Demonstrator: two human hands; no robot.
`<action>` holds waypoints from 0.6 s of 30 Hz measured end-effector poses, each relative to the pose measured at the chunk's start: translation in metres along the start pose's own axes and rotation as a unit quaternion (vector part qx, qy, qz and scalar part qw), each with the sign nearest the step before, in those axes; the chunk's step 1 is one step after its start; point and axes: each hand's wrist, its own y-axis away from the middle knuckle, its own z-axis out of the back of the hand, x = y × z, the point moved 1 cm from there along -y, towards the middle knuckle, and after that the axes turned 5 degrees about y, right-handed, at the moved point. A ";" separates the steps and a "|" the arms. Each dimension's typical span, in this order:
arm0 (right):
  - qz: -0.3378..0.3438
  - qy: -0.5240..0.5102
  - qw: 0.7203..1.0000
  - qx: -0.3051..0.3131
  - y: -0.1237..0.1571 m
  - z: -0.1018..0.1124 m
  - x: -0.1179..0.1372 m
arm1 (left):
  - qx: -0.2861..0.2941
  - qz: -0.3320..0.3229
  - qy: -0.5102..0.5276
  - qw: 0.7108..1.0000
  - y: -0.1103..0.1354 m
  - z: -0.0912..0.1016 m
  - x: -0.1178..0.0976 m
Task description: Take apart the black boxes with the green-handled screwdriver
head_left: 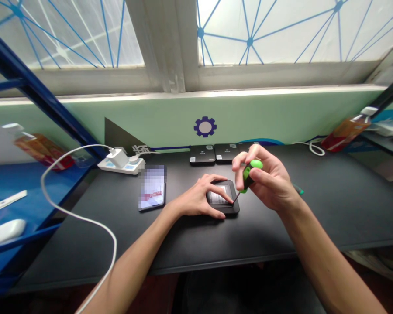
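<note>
A small black box-shaped device [228,192] with a label on top lies on the black desk [190,240]. My left hand [199,198] presses on it, fingers wrapped round its left and front sides. My right hand [265,181] is closed on a green-handled screwdriver [249,173], held upright and slightly tilted, its thin tip touching the device's top near the right edge.
A phone [152,188] lies left of the device. Behind it are a white power strip [121,165] with a plug and a white cable [68,209] trailing toward me. Two more black devices [214,153] sit at the wall. Bottles lie at far left [42,149] and far right [345,131].
</note>
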 end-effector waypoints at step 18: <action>-0.003 -0.035 0.999 -0.022 0.001 -0.003 0.002 | 0.002 0.003 0.005 1.000 0.000 -0.001 0.001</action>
